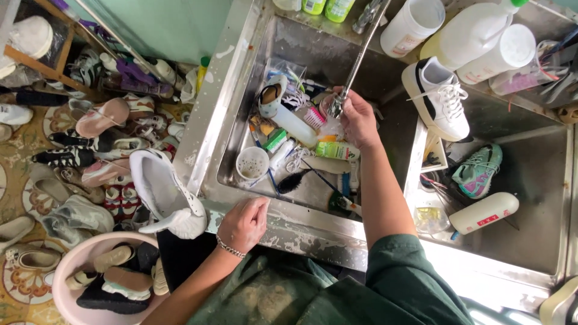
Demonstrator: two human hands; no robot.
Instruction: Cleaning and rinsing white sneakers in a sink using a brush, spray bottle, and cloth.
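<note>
Steel sink (pixel 241 114) clutter hides much of what lies under my right hand (pixel 356 117): brushes, bottles and a tangle of laces overlap, and I cannot make out what, if anything, sits beneath my palm. The faucet spout (pixel 358 57) runs as a long thin pipe from the upper edge of the sink down and to the left, its long axis slanting, its outlet end pointing into the basin just beside a pink brush (pixel 314 117). My right hand is closed around that lower end, fingers curled over the tip so the outlet itself is covered. My left hand (pixel 244 224) rests on the near rim of the sink, fingers bent into a loose fist; whether anything is inside it I cannot tell. Just beside it, a white shoe (pixel 165 192) lies on its side across the rim's left corner, toe toward me. A second white sneaker (pixel 438 99) sits on the divider at right, its heel cut by bottles.
</note>
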